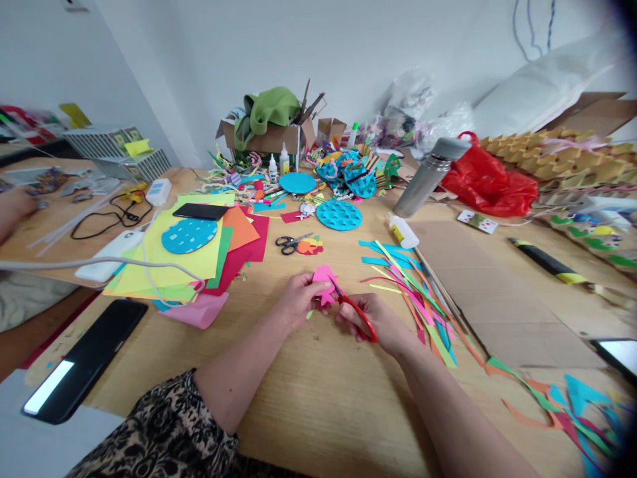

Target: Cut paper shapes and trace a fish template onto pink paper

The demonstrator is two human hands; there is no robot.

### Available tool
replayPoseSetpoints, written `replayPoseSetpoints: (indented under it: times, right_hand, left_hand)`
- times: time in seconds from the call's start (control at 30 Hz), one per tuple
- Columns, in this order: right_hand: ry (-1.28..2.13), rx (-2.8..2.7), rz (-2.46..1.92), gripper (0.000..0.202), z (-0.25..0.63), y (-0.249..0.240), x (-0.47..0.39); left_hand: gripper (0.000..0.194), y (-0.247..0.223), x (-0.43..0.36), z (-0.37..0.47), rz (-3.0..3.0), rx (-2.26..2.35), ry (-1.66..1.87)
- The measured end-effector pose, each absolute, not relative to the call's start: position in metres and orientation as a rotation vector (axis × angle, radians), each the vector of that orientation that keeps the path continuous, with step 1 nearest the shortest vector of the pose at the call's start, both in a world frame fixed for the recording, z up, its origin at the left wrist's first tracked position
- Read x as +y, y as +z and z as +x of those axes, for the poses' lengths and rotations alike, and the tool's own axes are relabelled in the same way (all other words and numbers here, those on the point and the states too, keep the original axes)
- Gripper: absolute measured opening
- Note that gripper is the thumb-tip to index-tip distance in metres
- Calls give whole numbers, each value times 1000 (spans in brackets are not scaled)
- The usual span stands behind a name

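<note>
Between the fingers of my left hand (301,299) is a pink paper cutout (322,275) with a jagged lower edge. My right hand (369,321) grips red-handled scissors (365,322), whose blades meet the cutout's right side. A small green scrap (309,315) shows just below my left fingers. Beyond my hands, black-handled scissors (289,243) lie beside an orange and yellow paper cutout (310,246). Thin coloured paper strips (413,292) are heaped to the right of my right hand.
Stacked coloured paper (149,265) carries a dark phone (200,211) on the left. A glue bottle (403,232), a steel flask (423,179) and flat cardboard (478,285) are on the right. Another person's hand (16,209) is at the far left. A utility knife (547,260) lies farther right.
</note>
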State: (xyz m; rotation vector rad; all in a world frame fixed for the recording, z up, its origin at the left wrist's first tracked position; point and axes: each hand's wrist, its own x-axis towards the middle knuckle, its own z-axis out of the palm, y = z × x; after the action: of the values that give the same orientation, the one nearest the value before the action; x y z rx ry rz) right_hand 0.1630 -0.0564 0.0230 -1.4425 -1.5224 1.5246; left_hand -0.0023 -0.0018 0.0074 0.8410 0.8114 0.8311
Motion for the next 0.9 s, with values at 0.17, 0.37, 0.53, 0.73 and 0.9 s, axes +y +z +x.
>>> replayPoseSetpoints:
  times: [0.17, 0.37, 0.53, 0.73, 0.9]
  right_hand:
    - [1520, -1528, -1438, 51, 162, 25, -57]
    - [1519, -1538, -1430, 53, 162, 24, -57]
    - [1525, -1523, -1452, 54, 162, 26, -57]
    - [1523, -1514, -1453, 53, 163, 24, -57]
    - [1532, -1512, -1436, 51, 163, 23, -56]
  left_hand:
    - [21, 10, -3, -2, 852, 824, 841]
    - [24, 10, -3, -2, 864, 822, 819]
    - [22, 11, -3, -2, 862, 832, 821]
    - [24, 12, -3, -2, 866, 835, 819]
    - [23, 11, -3, -2, 868, 839, 822]
